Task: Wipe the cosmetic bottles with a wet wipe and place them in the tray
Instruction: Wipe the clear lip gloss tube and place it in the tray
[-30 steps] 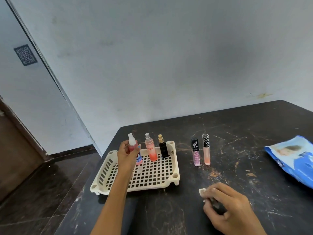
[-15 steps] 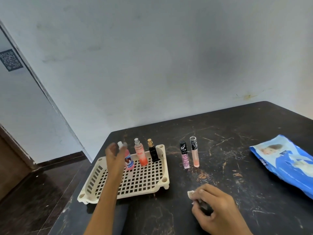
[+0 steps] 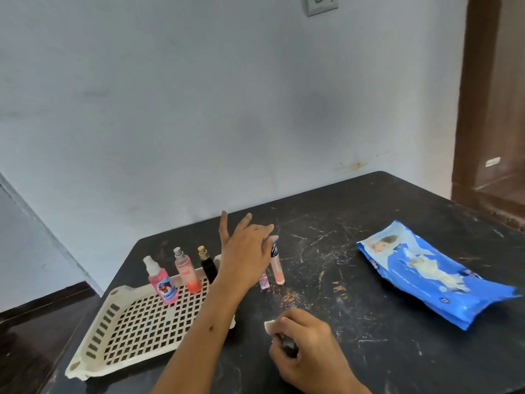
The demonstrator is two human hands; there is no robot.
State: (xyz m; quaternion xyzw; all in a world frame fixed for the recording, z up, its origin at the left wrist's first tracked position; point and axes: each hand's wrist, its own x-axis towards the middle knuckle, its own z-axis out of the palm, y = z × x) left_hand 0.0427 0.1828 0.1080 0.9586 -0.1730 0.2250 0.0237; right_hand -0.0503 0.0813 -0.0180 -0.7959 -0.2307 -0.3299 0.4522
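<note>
Three bottles (image 3: 187, 271) stand in the cream tray (image 3: 93, 341) | two slim tubes (image 3: 276, 267) remain on the tabletop (image 3: 355, 322), unwiped by my judgement | left hand (image 3: 245, 255) reaches over them, grip wide | right hand (image 3: 308, 346) clutches the wet wipe (image 3: 269, 325).

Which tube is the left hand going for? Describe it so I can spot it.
Start at the cream tray on the black table; just right of it two slim tubes stand on the bare tabletop. The left hand is closing on the right-hand one, the peach tube. Its neighbour, the purple tube, is mostly hidden behind the hand.
</note>
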